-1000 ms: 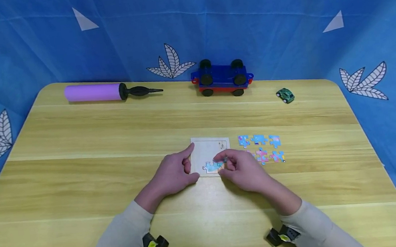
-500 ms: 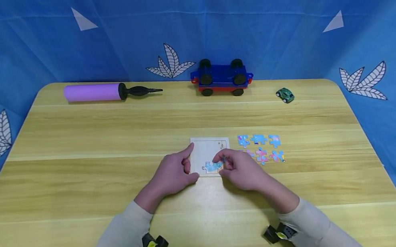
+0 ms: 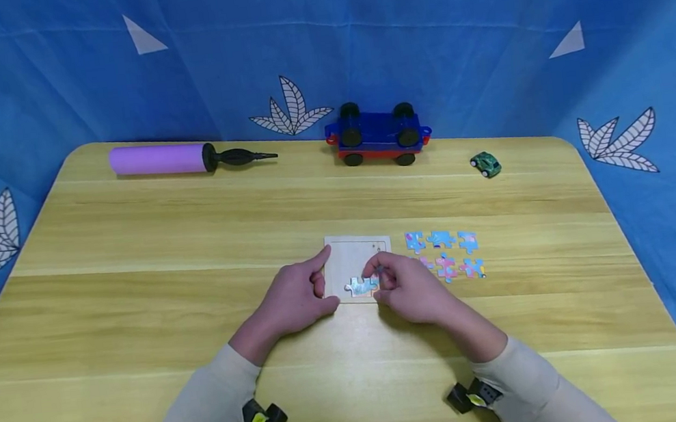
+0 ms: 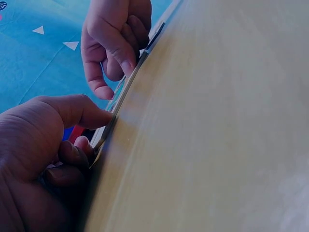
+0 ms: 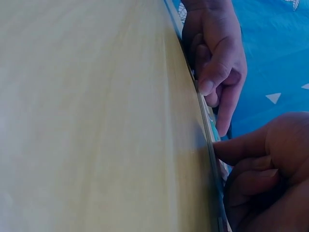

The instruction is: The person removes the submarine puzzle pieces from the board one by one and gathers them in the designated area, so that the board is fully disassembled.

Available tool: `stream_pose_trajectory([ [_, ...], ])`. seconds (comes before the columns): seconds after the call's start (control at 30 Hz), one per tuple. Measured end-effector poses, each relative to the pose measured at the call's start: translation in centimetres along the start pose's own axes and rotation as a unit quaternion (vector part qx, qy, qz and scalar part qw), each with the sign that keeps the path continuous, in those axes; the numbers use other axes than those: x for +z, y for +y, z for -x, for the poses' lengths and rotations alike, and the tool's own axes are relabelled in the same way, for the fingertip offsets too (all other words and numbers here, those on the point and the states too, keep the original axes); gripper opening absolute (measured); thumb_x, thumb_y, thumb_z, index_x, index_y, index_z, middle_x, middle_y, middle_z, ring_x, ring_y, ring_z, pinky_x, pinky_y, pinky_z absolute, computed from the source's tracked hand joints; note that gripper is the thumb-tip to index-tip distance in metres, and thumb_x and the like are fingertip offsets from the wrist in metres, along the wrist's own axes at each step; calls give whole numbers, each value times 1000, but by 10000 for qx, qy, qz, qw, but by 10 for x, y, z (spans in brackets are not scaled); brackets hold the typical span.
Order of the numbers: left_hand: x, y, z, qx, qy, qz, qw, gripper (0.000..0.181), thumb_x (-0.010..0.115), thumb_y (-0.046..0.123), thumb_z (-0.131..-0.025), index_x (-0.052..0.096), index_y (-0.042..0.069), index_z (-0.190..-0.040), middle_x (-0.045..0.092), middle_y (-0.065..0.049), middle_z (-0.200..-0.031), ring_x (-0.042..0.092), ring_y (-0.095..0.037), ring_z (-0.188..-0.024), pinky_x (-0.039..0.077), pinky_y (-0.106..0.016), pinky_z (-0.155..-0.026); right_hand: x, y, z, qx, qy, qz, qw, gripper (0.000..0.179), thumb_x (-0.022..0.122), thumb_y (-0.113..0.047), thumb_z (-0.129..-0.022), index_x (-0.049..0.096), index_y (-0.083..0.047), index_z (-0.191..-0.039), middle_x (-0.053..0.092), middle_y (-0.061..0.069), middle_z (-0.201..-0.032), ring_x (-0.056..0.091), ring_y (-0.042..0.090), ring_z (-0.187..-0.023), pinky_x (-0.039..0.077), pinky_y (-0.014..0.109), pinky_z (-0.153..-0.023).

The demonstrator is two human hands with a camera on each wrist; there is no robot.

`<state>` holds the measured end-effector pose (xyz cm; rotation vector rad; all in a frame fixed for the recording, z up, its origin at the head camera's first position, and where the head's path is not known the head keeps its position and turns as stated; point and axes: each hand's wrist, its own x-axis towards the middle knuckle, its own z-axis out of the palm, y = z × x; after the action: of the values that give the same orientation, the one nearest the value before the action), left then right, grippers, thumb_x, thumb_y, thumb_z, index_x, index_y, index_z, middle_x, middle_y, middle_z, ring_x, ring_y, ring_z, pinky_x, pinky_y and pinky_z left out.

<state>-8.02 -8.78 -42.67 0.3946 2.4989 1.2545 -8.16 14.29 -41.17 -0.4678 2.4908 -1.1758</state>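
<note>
A pale square puzzle board lies on the table in the head view. My left hand holds its left edge, index finger near the top corner and thumb at the bottom one. Light-blue jigsaw pieces sit along the board's lower edge; partly covered, they may be one or two. The right hand pinches their right end between index finger and thumb, the other fingers curled under. Both wrist views see the board edge-on, with the right thumb against its rim.
To the right of the board lie several loose jigsaw pieces in two rows, some partly behind the right hand. Along the table's back are a purple hand pump, an overturned blue and red toy wagon and a small green toy car.
The right wrist has shifted slightly left, its fingers staying at the same pieces. My left hand and the board have kept their place.
</note>
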Motion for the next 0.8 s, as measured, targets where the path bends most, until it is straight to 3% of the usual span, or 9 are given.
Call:
stream_pose_trajectory([
  [0.8,-1,-1,0,46,39,-3,10000,87,80,13,-78,37,3,-153,52,4,-70,39,-8,-53,41,-30,-61,-1,-5,-1,236,-130,-9,9996,25,70,6,-83,65,-9,-102,44,-3,-63,42,13,-57,39,34,-63],
])
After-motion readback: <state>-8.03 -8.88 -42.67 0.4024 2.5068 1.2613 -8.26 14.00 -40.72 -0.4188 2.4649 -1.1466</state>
